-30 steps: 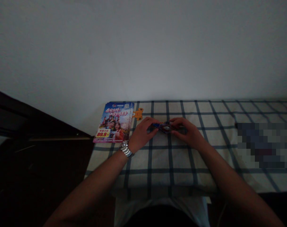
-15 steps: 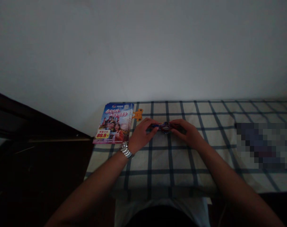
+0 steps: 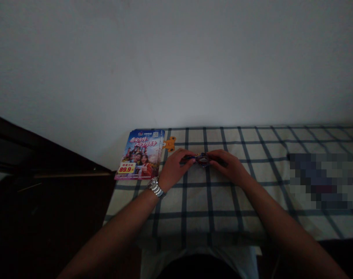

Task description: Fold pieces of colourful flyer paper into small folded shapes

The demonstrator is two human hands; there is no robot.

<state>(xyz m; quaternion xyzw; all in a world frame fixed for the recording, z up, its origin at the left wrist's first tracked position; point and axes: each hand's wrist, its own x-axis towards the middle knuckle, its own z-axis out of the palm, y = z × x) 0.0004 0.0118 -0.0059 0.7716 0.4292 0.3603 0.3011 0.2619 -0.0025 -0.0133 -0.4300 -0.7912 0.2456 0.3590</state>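
Dim pale wall stands behind the check-covered surface in the head view. Between the person's hands is a small, dark, shiny item: the left hand pinches one end, the right hand the other. Stacked leaflets lie beside the left hand.

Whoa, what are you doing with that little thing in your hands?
The left hand and right hand pinch a small dark thing from both sides; it's too dim to say what it is. Flyers lie stacked beyond the left wrist, on the checked cloth.
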